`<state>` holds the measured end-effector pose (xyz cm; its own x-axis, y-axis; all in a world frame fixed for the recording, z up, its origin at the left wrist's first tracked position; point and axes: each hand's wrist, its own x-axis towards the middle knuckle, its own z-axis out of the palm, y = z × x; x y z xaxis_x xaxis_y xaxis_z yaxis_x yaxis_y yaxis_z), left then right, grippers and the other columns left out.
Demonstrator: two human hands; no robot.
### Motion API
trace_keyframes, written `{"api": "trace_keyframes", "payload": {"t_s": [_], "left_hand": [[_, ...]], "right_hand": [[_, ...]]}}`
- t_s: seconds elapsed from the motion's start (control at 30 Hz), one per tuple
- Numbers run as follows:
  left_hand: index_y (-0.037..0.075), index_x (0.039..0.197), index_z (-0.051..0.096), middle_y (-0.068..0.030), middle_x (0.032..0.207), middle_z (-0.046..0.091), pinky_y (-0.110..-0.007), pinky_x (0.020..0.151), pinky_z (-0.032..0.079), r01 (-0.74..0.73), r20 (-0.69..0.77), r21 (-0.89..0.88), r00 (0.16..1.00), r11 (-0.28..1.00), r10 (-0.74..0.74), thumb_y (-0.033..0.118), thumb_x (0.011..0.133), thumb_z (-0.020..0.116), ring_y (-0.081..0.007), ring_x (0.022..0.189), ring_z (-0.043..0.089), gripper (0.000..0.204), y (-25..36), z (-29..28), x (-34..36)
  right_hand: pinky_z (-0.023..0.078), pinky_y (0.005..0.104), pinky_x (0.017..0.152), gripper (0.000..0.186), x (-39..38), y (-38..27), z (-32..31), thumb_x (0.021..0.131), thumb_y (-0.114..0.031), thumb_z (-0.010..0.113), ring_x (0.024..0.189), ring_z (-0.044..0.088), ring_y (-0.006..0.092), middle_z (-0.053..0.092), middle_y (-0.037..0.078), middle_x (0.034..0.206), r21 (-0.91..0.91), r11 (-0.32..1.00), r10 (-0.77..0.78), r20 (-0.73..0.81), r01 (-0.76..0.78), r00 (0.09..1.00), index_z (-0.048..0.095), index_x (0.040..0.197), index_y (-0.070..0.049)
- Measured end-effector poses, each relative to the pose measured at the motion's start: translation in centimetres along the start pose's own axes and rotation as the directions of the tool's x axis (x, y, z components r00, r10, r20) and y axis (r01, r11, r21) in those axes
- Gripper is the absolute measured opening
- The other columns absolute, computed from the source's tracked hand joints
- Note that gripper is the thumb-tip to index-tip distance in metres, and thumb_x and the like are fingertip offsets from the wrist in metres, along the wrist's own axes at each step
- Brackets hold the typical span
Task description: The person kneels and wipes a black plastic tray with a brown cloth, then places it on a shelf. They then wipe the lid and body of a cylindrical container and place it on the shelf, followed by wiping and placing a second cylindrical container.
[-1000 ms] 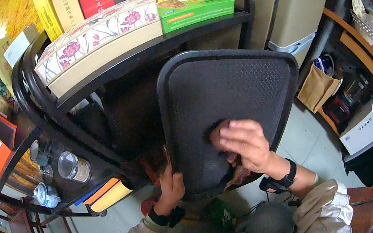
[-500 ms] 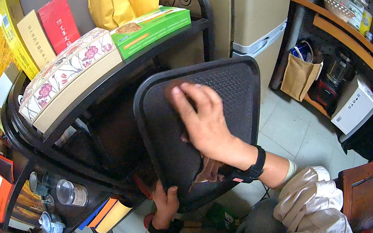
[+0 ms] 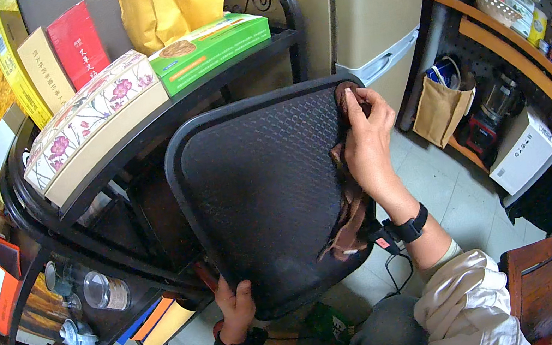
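A black plastic tray [image 3: 258, 196] with a textured surface is tilted up above my lap, in front of a black metal shelf unit. My left hand [image 3: 235, 303] grips its lower left edge, with the thumb on the front. My right hand [image 3: 372, 137] is at the upper right corner, its fingers bent over a brown cloth [image 3: 343, 237] pressed against the rim. The cloth trails down along the right part of the tray, partly behind my wrist.
The shelf unit [image 3: 221, 66] holds a floral box [image 3: 92, 136], a green box [image 3: 214, 46], a yellow bag [image 3: 173, 9] and jars. A beige fridge [image 3: 372, 1] stands behind. At right are wooden shelves [image 3: 508, 52], a paper bag [image 3: 438, 112] and a white carton [image 3: 523, 153]; a wooden chair [image 3: 535, 283] is at lower right.
My right hand has moved from the middle of the tray up and right to its corner with the cloth. The tray appears farther left and turned; my left hand still holds it.
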<state>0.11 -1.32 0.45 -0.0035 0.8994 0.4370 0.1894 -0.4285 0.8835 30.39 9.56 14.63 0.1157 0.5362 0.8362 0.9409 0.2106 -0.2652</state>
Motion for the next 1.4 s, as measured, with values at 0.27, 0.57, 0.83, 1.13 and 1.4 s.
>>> {"api": "trace_keyframes", "payload": {"t_s": [0.27, 0.57, 0.83, 1.13, 1.4], "left_hand": [[-0.003, 0.127, 0.055, -0.0131, 0.119, 0.066, -0.034, 0.094, 0.045, -0.051, -0.014, -0.010, 0.999, 0.999, 0.051, 0.028, 0.095, 0.057, -0.0241, 0.107, 0.062, 0.044, -0.5, -0.2, -0.2], [-0.003, 0.129, 0.053, -0.0127, 0.121, 0.065, -0.033, 0.095, 0.044, -0.013, -0.070, 0.025, 0.997, 1.000, 0.015, 0.033, 0.095, 0.058, -0.0226, 0.108, 0.060, 0.050, -1.5, -0.9, -0.9], [-0.003, 0.126, 0.053, -0.0098, 0.116, 0.063, -0.032, 0.090, 0.044, -0.023, -0.179, -0.115, 0.984, 0.993, 0.002, 0.036, 0.095, 0.057, -0.0200, 0.101, 0.058, 0.050, -0.6, -0.4, -0.4], [-0.004, 0.131, 0.050, -0.0140, 0.120, 0.063, -0.033, 0.093, 0.044, 0.024, -0.222, 0.032, 0.975, 0.999, -0.016, 0.035, 0.098, 0.053, -0.0232, 0.105, 0.060, 0.051, -1.7, -0.7, -0.8], [-0.004, 0.133, 0.049, -0.0167, 0.122, 0.063, -0.034, 0.093, 0.044, 0.003, -0.105, 0.099, 0.994, 0.995, 0.007, 0.035, 0.098, 0.052, -0.0254, 0.107, 0.061, 0.053, -1.1, -0.9, -0.5]], "right_hand": [[0.041, 0.0467, 0.098, 0.061, -0.7, 0.8, -0.3, 0.070, 0.010, 0.055, 0.110, 0.045, 0.0418, 0.045, 0.024, 0.125, -0.133, 0.991, 0.035, 0.060, -0.027, 0.998, 0.050, 0.130, 0.003], [0.045, 0.0441, 0.087, 0.047, -3.0, 0.6, -1.2, 0.071, 0.010, 0.052, 0.100, 0.048, 0.0377, 0.049, 0.020, 0.111, -0.116, 0.993, 0.013, 0.174, 0.008, 0.985, 0.058, 0.116, 0.002], [0.047, 0.0409, 0.083, 0.034, -7.5, 0.4, -1.1, 0.077, 0.000, 0.055, 0.097, 0.050, 0.0340, 0.052, 0.016, 0.108, -0.051, 0.998, -0.022, 0.303, 0.039, 0.953, 0.062, 0.111, -0.001], [0.047, 0.0414, 0.086, 0.022, -7.5, 2.3, -3.8, 0.067, 0.008, 0.057, 0.098, 0.052, 0.0348, 0.057, 0.015, 0.103, 0.229, 0.964, -0.011, 0.539, -0.134, 0.843, 0.068, 0.084, -0.001], [0.048, 0.0357, 0.090, 0.040, 3.3, 1.3, -6.3, 0.077, 0.018, 0.052, 0.101, 0.058, 0.0282, 0.059, 0.011, 0.108, 0.270, 0.942, -0.227, 0.078, 0.199, 0.971, 0.069, 0.106, -0.005]]}}
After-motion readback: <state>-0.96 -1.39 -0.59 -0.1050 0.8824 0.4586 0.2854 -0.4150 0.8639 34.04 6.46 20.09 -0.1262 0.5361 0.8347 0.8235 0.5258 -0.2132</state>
